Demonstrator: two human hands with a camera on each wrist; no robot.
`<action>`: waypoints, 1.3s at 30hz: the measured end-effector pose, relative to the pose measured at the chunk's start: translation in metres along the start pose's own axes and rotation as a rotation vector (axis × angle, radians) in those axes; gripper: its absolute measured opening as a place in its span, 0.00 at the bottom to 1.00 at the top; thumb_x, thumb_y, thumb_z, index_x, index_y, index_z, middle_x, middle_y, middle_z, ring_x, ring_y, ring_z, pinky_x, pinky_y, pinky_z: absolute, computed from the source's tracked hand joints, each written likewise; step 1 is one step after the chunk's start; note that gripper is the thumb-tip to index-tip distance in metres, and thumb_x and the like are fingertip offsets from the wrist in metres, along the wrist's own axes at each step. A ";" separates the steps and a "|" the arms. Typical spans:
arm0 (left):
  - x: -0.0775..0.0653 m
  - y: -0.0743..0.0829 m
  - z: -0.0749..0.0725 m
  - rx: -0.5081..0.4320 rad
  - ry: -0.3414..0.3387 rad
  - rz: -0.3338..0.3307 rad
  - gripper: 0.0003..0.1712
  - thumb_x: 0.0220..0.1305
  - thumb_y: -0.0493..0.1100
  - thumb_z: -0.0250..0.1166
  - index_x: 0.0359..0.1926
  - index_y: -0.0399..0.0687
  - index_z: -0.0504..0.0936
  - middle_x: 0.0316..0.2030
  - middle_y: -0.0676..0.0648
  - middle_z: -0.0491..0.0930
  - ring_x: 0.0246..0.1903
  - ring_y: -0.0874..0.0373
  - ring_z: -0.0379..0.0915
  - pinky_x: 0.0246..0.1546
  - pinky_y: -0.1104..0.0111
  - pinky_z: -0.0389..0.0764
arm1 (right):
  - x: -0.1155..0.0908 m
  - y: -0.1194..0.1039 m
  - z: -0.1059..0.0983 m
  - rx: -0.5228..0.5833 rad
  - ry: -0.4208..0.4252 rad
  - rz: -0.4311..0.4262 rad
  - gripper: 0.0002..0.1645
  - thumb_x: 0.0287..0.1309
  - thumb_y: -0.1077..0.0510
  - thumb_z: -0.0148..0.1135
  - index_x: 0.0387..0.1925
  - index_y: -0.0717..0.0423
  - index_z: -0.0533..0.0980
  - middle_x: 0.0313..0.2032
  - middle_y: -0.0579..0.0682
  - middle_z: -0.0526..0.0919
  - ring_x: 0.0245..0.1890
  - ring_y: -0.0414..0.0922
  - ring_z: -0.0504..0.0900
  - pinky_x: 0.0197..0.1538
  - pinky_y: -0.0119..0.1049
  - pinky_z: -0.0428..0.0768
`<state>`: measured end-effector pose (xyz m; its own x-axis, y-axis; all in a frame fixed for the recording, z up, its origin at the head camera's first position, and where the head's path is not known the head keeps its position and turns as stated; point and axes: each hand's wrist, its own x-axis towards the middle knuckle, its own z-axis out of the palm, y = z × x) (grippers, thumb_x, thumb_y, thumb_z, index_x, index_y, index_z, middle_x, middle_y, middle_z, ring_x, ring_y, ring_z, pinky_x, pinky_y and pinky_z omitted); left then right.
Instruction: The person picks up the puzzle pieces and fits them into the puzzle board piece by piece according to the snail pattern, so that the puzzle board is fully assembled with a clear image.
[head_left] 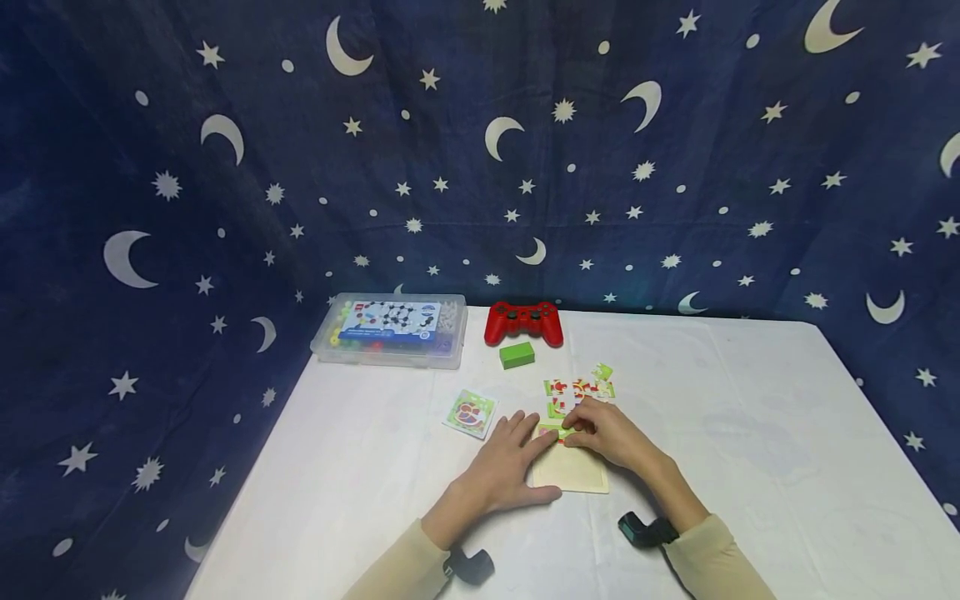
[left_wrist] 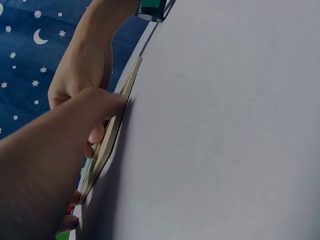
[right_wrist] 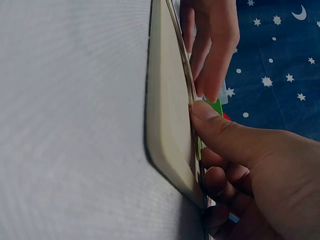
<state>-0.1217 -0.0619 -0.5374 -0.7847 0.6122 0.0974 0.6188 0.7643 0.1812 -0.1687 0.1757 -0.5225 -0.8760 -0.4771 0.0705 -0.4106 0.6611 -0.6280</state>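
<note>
A pale wooden puzzle board (head_left: 572, 475) lies on the table, with colourful pieces along its far edge. My left hand (head_left: 504, 468) is spread over the board's left side, its fingers straight, the thumb at the near edge. Over the far right part of the board, my right hand (head_left: 613, 435) pinches a green-edged puzzle piece (right_wrist: 199, 150) between thumb and curled fingers; the hand hides most of it. Just beyond lie several loose puzzle pieces (head_left: 557, 388), red, white and green. In the right wrist view, the board (right_wrist: 167, 110) is seen edge-on.
A square picture card (head_left: 470, 413) lies left of the board. Farther back are a green block (head_left: 517, 356), a red game controller (head_left: 523, 323) and a clear plastic case (head_left: 388, 331) of coloured parts. A dark blue star-patterned curtain (head_left: 450, 167) hangs behind the white table (head_left: 360, 467).
</note>
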 end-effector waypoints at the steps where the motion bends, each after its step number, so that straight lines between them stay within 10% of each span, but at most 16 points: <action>1: 0.000 0.001 0.000 0.011 -0.006 -0.001 0.49 0.58 0.79 0.55 0.75 0.64 0.63 0.75 0.44 0.60 0.76 0.43 0.55 0.76 0.49 0.61 | 0.000 0.000 0.000 -0.001 0.000 0.000 0.12 0.50 0.53 0.77 0.38 0.46 0.84 0.31 0.38 0.76 0.31 0.33 0.71 0.35 0.28 0.73; 23: 0.001 0.005 0.001 0.058 -0.006 -0.004 0.47 0.62 0.79 0.50 0.75 0.64 0.65 0.76 0.43 0.59 0.75 0.42 0.56 0.74 0.46 0.63 | 0.002 -0.001 -0.003 0.008 -0.022 0.018 0.12 0.53 0.52 0.75 0.39 0.48 0.84 0.29 0.37 0.77 0.30 0.33 0.72 0.34 0.26 0.74; 39: 0.002 0.004 0.004 0.065 0.006 -0.011 0.46 0.61 0.80 0.51 0.74 0.65 0.65 0.76 0.44 0.59 0.75 0.43 0.56 0.75 0.47 0.62 | 0.019 0.012 -0.024 -0.049 0.127 0.034 0.19 0.56 0.54 0.72 0.48 0.58 0.82 0.37 0.49 0.83 0.35 0.40 0.77 0.37 0.32 0.77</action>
<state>-0.1208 -0.0573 -0.5405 -0.7916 0.6025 0.1019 0.6110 0.7828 0.1179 -0.1962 0.1890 -0.5099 -0.9134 -0.3788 0.1492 -0.3892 0.7046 -0.5933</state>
